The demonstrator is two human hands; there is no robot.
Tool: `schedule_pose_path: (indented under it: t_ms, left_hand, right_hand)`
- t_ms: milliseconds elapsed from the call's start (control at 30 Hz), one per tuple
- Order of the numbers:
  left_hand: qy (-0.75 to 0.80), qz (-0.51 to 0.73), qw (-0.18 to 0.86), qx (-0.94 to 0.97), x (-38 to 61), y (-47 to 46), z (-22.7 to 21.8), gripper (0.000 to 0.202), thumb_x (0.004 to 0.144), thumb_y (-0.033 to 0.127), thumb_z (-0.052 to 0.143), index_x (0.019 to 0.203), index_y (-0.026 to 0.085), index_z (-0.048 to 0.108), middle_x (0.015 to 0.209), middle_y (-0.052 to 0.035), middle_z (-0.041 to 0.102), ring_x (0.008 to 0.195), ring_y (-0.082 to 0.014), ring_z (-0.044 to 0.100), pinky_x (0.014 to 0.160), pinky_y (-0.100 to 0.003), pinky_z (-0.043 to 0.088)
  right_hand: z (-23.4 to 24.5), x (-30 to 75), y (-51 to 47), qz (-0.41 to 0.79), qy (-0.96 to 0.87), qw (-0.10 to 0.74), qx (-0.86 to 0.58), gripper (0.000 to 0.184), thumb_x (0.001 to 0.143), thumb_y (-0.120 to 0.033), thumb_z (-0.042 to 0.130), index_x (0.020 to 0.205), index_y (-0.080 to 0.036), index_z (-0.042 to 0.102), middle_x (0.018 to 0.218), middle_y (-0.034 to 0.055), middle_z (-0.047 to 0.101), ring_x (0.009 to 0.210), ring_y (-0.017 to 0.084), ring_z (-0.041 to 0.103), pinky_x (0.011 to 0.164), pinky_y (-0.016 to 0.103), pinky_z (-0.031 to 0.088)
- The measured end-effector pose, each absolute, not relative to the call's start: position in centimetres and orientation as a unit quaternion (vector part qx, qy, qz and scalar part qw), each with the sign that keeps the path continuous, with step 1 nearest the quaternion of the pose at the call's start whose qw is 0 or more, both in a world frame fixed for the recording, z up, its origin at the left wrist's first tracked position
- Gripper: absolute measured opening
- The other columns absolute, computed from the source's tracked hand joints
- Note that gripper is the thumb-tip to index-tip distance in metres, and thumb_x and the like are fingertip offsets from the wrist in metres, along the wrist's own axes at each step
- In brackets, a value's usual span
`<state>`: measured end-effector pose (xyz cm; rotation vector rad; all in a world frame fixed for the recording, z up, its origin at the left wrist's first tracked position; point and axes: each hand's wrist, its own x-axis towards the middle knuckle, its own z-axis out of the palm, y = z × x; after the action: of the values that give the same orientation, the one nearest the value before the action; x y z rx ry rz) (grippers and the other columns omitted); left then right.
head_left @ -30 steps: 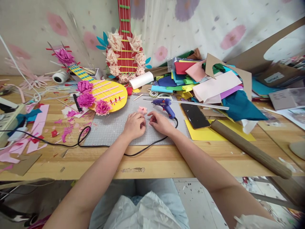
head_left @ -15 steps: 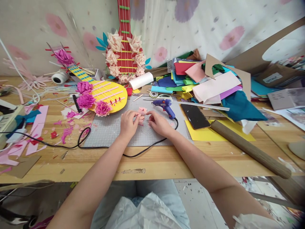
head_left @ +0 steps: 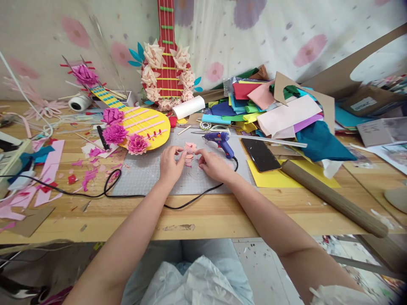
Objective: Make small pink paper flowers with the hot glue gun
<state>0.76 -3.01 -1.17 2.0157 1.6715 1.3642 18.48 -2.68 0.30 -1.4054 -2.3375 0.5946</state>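
My left hand [head_left: 171, 164] and my right hand [head_left: 213, 164] rest on a grey cutting mat [head_left: 149, 171] at the table's middle. Small pale pink paper petals [head_left: 188, 157] lie between them. The left fingers pinch one pink piece; the right fingers curl over the mat beside the petals, and what they hold is hidden. A finished pale pink paper flower [head_left: 190, 147] sits just beyond the hands. A blue glue gun [head_left: 220, 140] lies right behind my right hand, its black cord [head_left: 108, 186] looping leftward across the table.
A yellow paper guitar [head_left: 140, 125] with magenta flowers lies at left, a red one [head_left: 165, 63] stands against the wall. A pile of coloured sheets [head_left: 280, 112], a black phone [head_left: 260, 154], a wooden rod [head_left: 333, 199] and scissors [head_left: 210, 126] are at right. Pink scraps litter the left side.
My left hand has slid a little left and forward and opened its fist into a pinch on a pink piece. The petals now show between the hands. My right hand barely moved.
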Motion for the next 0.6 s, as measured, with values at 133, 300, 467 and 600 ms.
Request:
schedule_pose_path:
  t_ms: [133,300,467,600]
  left_hand:
    - [0.569,0.46,0.105,0.674,0.5,-3.1,-1.0,0.009,0.079,0.016,0.054,0.087,0.02,0.056,0.086,-0.0037,0.062,0.077,-0.0156,0.056,0.073,-0.03,0.043]
    - [0.538,0.482,0.212,0.658,1.3,-3.4,-1.2,0.018,0.075,0.017,0.059,0.093,0.02,0.054,0.09,-0.0032,0.063,0.072,-0.0118,0.057,0.068,-0.027,0.046]
    - [0.484,0.512,0.417,0.575,2.6,-3.4,-2.0,0.039,0.07,0.029,0.07,0.101,0.02,0.049,0.078,0.0001,0.063,0.067,-0.0112,0.061,0.063,-0.025,0.048]
    - [0.469,0.532,0.475,0.521,2.7,-3.2,-2.0,0.037,0.067,0.029,0.072,0.094,0.02,0.048,0.07,0.0023,0.063,0.061,-0.0112,0.06,0.06,-0.025,0.049]
  right_hand:
    - [0.0,18.3,-2.6,0.247,-0.805,0.219,-0.493,0.041,0.075,-0.004,0.049,0.113,-0.021,0.048,0.081,0.0006,0.062,0.08,0.017,0.057,0.075,0.031,0.042]
    - [-0.7,17.6,-2.0,0.374,-0.691,0.383,-0.486,0.033,0.074,-0.009,0.052,0.104,-0.024,0.046,0.081,-0.0017,0.059,0.078,0.015,0.058,0.076,0.03,0.047]
    - [-1.3,16.5,-1.5,0.459,-0.587,0.485,-0.457,0.035,0.068,-0.018,0.061,0.099,-0.024,0.044,0.08,-0.0018,0.055,0.077,0.014,0.058,0.073,0.03,0.051]
    - [-1.6,16.5,-1.5,0.512,-0.542,0.503,-0.438,0.043,0.062,-0.026,0.069,0.097,-0.023,0.045,0.08,-0.0024,0.054,0.075,0.013,0.058,0.075,0.032,0.052]
